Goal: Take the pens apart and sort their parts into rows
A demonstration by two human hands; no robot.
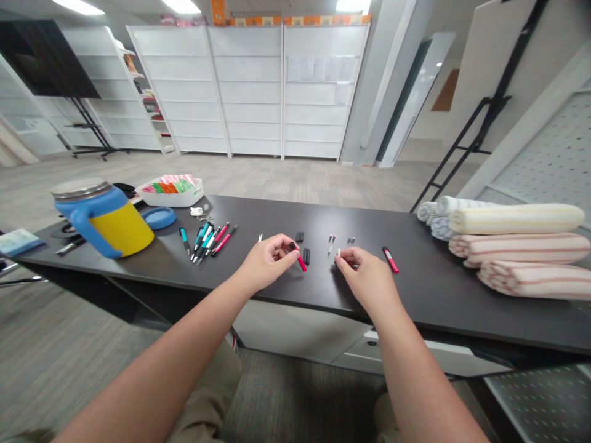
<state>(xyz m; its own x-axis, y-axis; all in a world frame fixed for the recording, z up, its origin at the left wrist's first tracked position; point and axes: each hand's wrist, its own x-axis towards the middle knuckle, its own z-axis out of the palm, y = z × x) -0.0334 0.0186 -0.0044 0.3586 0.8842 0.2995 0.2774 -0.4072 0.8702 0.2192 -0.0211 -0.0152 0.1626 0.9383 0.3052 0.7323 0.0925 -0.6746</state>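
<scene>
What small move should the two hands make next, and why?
Probably bring the right hand toward the left hand, so the small white piece meets the red pen part. The left hand pinches that red part just above the table, the right pinches the white piece, and a gap lies between them.

Red pen barrel [301, 263] with black end sat tilted in left grip [268, 261], small white pen part [338, 252] was pinched in right grip [364, 274], just above counter [438, 289]
</scene>
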